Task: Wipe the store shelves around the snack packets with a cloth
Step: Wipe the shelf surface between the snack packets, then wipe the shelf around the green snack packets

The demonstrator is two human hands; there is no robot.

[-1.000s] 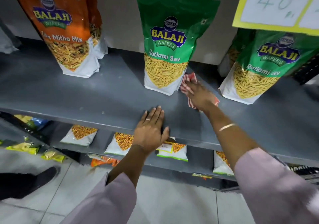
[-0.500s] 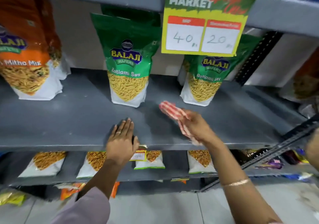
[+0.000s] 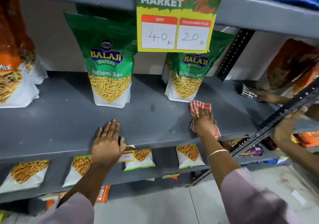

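My right hand [image 3: 204, 123] presses a red-and-white checked cloth [image 3: 200, 106] flat on the grey shelf [image 3: 69, 120], just in front of the right green Ratlami Sev packet [image 3: 188, 79]. A second green Ratlami Sev packet [image 3: 109, 72] stands upright to the left of it. My left hand [image 3: 107, 142] rests palm down on the shelf's front edge, fingers spread, holding nothing. An orange snack packet [image 3: 12, 68] stands at the far left.
A price sign [image 3: 176, 20] hangs from the upper shelf over the right packet. Another person's hands [image 3: 286, 127] grip a slotted black upright [image 3: 276, 125] at the right and reach into the neighbouring shelf. Small snack packets [image 3: 139, 160] line the lower shelf.
My right hand has slid the cloth to the right and back, up to the right green packet. The left hand has stayed on the shelf edge. The view has tilted upward.
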